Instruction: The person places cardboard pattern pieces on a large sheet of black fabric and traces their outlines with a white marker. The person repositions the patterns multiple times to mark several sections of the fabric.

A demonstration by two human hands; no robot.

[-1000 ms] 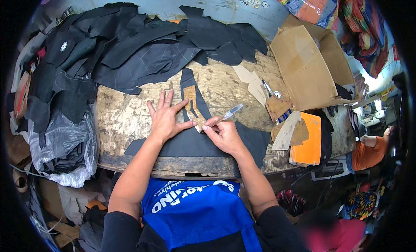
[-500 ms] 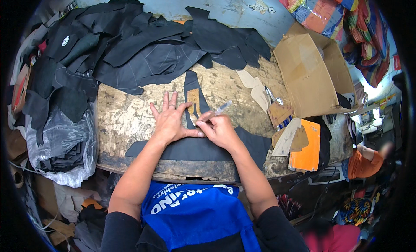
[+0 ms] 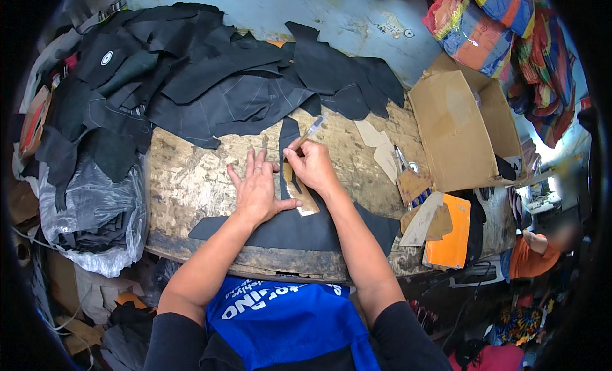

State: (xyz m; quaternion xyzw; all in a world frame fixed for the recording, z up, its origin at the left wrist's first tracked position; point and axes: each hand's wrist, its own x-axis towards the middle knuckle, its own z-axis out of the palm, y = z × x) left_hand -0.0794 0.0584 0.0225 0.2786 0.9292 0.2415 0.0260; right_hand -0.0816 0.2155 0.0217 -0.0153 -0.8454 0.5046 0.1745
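Note:
My left hand (image 3: 257,187) lies flat with its fingers spread, its thumb pressing on a narrow tan pattern template (image 3: 303,199). The template has a slot and rests on a black T-shaped sheet (image 3: 274,232) that looks like leather. Just right of it, my right hand (image 3: 313,167) is closed round a clear-barrelled pen (image 3: 312,127), near the template's far end. That hand covers part of the template and the pen's tip. The sheet's narrow arm (image 3: 289,128) reaches away from me beyond both hands.
Black cut pieces (image 3: 229,103) are heaped along the table's far side. A plastic bag (image 3: 95,211) of black scraps stands at left. On the right are a cardboard box (image 3: 452,128), pale templates (image 3: 377,144) and an orange board (image 3: 449,234). Another person (image 3: 534,256) sits at far right.
The tan template has shifted toward me along the black sheet. My right hand has moved away from me with the pen, while my left thumb now presses the template's near end.

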